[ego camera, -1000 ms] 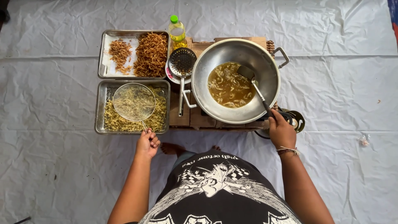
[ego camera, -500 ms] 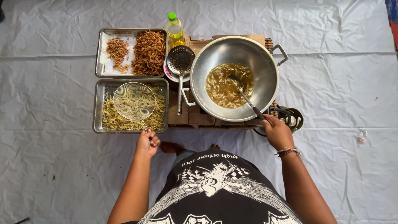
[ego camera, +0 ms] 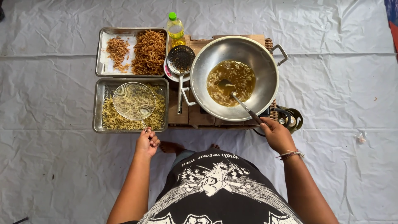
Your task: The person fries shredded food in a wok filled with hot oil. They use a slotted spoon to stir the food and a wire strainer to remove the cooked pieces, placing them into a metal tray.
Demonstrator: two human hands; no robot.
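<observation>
The left hand [ego camera: 146, 143] has its grip closed around the thin handle of a round wire strainer [ego camera: 134, 101]. The strainer's mesh bowl sits flat over the pale raw strips in the near tray [ego camera: 98, 124], filling most of the tray's middle and leaving the tray's left and right ends uncovered. The hand itself is just off the tray's near rim, above the white sheet [ego camera: 54, 166] that covers the floor.

The right hand [ego camera: 277, 135] is closed around the dark handle of a ladle [ego camera: 238, 98]. The ladle slants up and left over the near rim of the wok [ego camera: 265, 62], and its bowl is sunk in the brown oil with frying strips in the middle of the wok. The hand is outside the wok, just beyond its near right edge, close to a coiled hose and knob [ego camera: 292, 119].

The wok rests on a low wooden table [ego camera: 199, 118]. Between the wok and the trays lies a perforated skimmer [ego camera: 181, 60], its handle pointing toward the person, touching or just beside the wok's left handle. The far tray [ego camera: 103, 72] holds two heaps of browned strips on paper. A bottle of yellow oil [ego camera: 175, 29] stands behind the skimmer. The sheet lies open on both sides of the person and beyond the trays.
</observation>
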